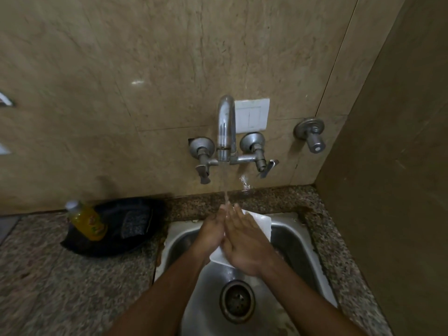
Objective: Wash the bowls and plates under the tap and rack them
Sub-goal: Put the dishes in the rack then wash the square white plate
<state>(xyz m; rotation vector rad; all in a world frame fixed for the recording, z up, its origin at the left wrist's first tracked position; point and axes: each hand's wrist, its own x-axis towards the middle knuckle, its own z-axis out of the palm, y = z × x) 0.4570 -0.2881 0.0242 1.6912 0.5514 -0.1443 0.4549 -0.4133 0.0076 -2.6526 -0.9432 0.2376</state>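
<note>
**White plate under running tap, both hands on it**

Tiled wall (121, 57) fills the top; granite counter (60, 275) wraps the steel sink (291, 238), drain (237, 300) near bottom centre. Chrome tap (226, 127) on the wall, water stream (226, 190) falling onto the hands. Two valve handles flank the spout, a third knob (311, 134) further right, white switch plate (253, 115) behind the spout.

White square plate (260, 220) held tilted over the basin, mostly hidden by the hands. Left hand (209, 232) grips its left edge, fingers curled round it. Right hand (244, 241) lies flat on its face, fingers straight, under the stream.

Left on the counter: black pan (109, 241), probably a tray, blurred; a dark scrub pad (135, 223) in it, and a yellow bottle (88, 221) with white cap standing tilted in it.
</note>
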